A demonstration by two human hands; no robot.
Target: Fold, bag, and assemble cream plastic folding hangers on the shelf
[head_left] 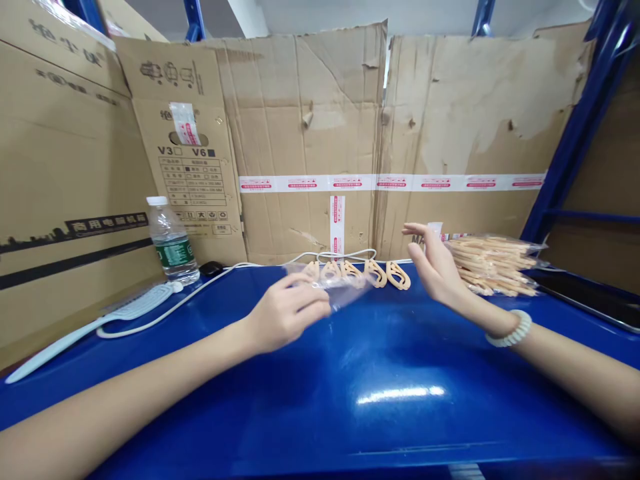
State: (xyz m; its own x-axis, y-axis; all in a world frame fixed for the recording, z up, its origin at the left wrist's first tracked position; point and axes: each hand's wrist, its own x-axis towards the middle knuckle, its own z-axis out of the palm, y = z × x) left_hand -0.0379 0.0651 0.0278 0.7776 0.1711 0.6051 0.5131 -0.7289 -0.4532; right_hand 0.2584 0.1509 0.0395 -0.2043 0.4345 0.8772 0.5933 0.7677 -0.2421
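Observation:
My left hand (pixel 287 312) is closed on a clear plastic bag (pixel 343 293), which is blurred and stretches to the right from the fingers. Behind the bag, a row of several beige folding hangers (pixel 399 275) lies along the back of the blue table; the bag partly covers those on the left. My right hand (pixel 434 262) is raised at the right of that row, fingers apart and nothing in them. Just beyond its wrist sits a pile of beige folding hangers in clear bags (pixel 495 263).
Cardboard sheets (pixel 305 133) wall off the back. At the left are a water bottle (pixel 173 243), a pale blue hairbrush (pixel 135 303), a dark mouse-like object (pixel 211 268) and a white cable (pixel 165 305). A dark phone or tablet (pixel 595 297) lies far right, beside a blue post (pixel 565 140).

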